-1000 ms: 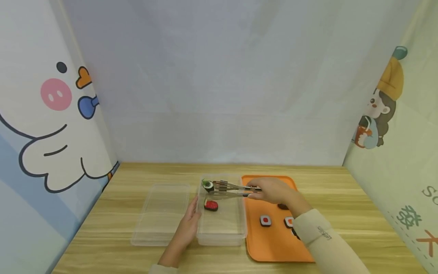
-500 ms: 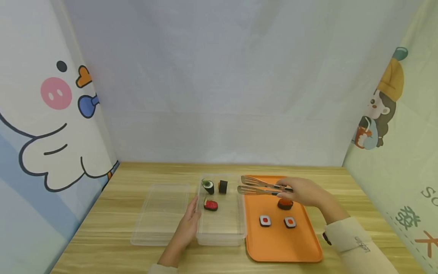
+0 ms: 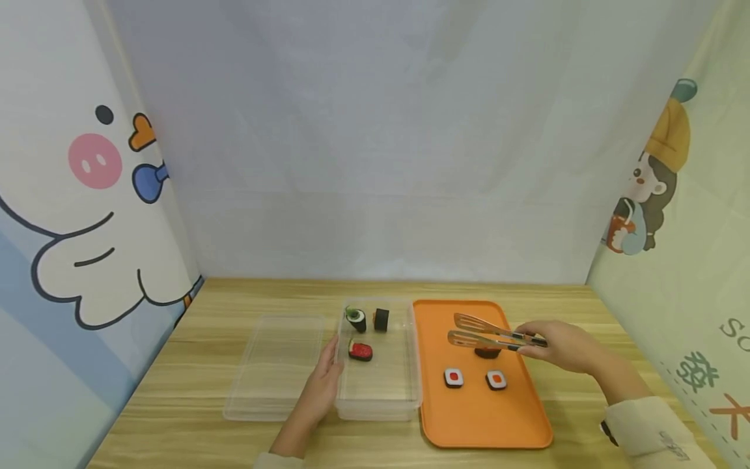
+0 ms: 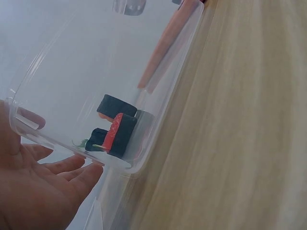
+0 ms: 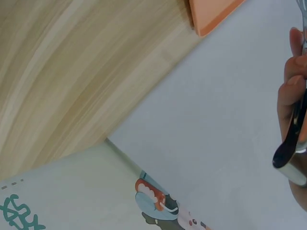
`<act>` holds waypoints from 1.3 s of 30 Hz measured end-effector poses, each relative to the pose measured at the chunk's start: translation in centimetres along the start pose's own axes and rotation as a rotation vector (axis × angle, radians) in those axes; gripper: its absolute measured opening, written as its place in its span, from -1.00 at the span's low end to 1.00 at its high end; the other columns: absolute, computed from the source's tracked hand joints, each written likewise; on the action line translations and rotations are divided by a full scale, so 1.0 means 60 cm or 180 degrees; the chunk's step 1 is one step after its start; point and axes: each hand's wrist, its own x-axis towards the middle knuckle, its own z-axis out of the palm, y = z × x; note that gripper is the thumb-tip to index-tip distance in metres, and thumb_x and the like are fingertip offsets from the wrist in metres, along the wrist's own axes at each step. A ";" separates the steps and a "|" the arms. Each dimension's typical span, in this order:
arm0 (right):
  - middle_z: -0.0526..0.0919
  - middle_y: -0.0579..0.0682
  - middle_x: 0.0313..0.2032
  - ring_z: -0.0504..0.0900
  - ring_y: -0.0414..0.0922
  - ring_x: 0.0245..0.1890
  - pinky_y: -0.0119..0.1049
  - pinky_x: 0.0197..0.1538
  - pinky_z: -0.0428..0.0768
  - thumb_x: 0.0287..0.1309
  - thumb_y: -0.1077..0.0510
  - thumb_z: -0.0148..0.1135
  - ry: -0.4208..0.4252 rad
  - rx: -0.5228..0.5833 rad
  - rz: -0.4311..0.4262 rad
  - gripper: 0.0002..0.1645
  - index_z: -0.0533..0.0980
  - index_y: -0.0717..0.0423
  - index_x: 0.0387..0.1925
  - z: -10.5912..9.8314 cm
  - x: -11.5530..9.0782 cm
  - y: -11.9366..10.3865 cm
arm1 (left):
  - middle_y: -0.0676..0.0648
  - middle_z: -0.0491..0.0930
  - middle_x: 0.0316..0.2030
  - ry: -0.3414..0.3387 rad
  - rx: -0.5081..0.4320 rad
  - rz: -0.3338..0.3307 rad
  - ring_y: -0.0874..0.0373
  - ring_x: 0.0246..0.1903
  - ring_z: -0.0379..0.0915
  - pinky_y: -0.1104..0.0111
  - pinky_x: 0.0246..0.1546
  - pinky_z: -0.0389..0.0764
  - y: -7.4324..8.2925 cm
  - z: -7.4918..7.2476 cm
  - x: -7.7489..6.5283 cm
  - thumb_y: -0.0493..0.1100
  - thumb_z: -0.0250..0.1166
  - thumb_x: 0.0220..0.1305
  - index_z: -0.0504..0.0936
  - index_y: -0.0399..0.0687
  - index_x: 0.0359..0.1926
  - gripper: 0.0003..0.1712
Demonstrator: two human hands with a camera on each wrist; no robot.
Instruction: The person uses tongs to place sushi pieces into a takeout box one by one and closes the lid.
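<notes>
My left hand (image 3: 321, 384) rests along the left wall of a clear plastic box (image 3: 379, 405), its fingers extended against the rim in the left wrist view. Inside lie a sushi roll with a green sprig (image 3: 356, 318), a dark-wrapped sushi piece (image 3: 381, 320) and a red-topped sushi piece (image 3: 360, 352). My right hand (image 3: 562, 345) grips metal serving tongs (image 3: 498, 331) with black handles. Their slotted ends stand apart with nothing between them, above the orange tray (image 3: 486, 423). Under them, partly hidden, sits a dark-sided sushi piece (image 3: 487, 353) with an orange top.
Two white-faced sushi rolls lie on the tray, one with a red centre (image 3: 454, 377), one with an orange centre (image 3: 496, 380). A clear lid (image 3: 275, 371) lies left of the box. A pale cloth wall (image 3: 375, 195) rises behind the wooden table (image 3: 176, 404).
The tongs let go of the dark-wrapped sushi piece in the box. My right hand then drew them rightward, out over the tray. My left hand stays at the box.
</notes>
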 end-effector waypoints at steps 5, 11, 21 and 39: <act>0.59 -0.17 -0.25 0.40 -0.29 -0.47 -0.27 -0.39 0.41 0.23 -0.11 0.28 -0.0048 0.0065 0.0060 -0.45 0.56 0.22 0.06 -0.002 -0.018 0.021 | -0.44 -0.04 0.42 -0.0003 -0.0021 -0.0004 -0.38 0.37 -0.11 -0.20 0.31 -0.03 0.001 -0.001 -0.002 -0.25 -0.15 0.51 -0.07 -0.19 0.52 -0.37; 0.56 -0.21 -0.28 0.38 -0.31 -0.49 -0.32 -0.42 0.37 0.22 -0.11 0.29 -0.0060 0.0155 0.0046 -0.45 0.56 0.22 0.05 0.001 -0.035 0.045 | -0.41 -0.02 0.43 0.0011 0.0012 -0.0079 -0.37 0.37 -0.10 -0.18 0.32 -0.03 0.001 -0.003 -0.002 -0.24 -0.15 0.51 -0.05 -0.16 0.52 -0.37; 0.60 -0.15 -0.27 0.39 -0.31 -0.48 -0.32 -0.45 0.39 0.22 -0.05 0.31 -0.0099 0.0262 0.0011 -0.48 0.57 0.30 0.00 0.003 -0.054 0.075 | -0.39 -0.03 0.44 -0.0025 -0.0094 -0.0159 -0.37 0.37 -0.10 -0.20 0.31 -0.02 0.005 -0.007 -0.003 -0.24 -0.14 0.50 -0.06 -0.16 0.53 -0.36; 0.65 0.20 -0.10 0.58 -0.15 -0.46 -0.18 -0.34 0.56 0.23 -0.07 0.28 -0.0258 0.0265 0.0252 -0.42 0.56 0.36 0.04 0.019 -0.055 0.105 | -0.40 0.03 0.42 -0.0045 -0.0236 -0.0088 -0.32 0.35 0.04 -0.12 0.29 0.13 0.007 -0.017 0.000 -0.27 0.02 0.46 0.05 -0.23 0.49 -0.34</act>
